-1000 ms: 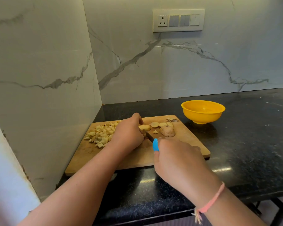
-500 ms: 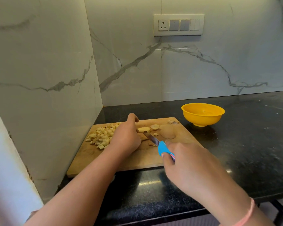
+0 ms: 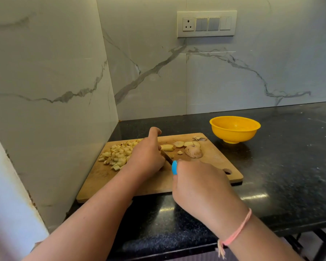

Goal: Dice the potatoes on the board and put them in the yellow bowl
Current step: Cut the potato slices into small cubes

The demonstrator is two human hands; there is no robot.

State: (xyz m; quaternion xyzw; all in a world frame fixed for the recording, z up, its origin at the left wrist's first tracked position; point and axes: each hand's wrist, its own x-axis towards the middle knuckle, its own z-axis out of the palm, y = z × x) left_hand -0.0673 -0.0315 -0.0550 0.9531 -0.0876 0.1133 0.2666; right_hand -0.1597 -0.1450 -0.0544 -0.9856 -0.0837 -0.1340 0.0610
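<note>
"Two hands busy?"

"Yes. Nearest, the right hand (image 3: 198, 187) grips the knife (image 3: 174, 167) by its smooth blue handle. The left hand (image 3: 146, 157) curls over one pale potato strip (image 3: 167, 147), with the blade between them."

"And further back?"

"On the scuffed wooden board (image 3: 215, 166) sit one heap of small cubes (image 3: 119, 154), three round slices (image 3: 178, 144) and one skin-on chunk (image 3: 193, 153). Beyond, one glossy yellow bowl (image 3: 234, 129) sits on the speckled black counter (image 3: 290, 176)."
</note>
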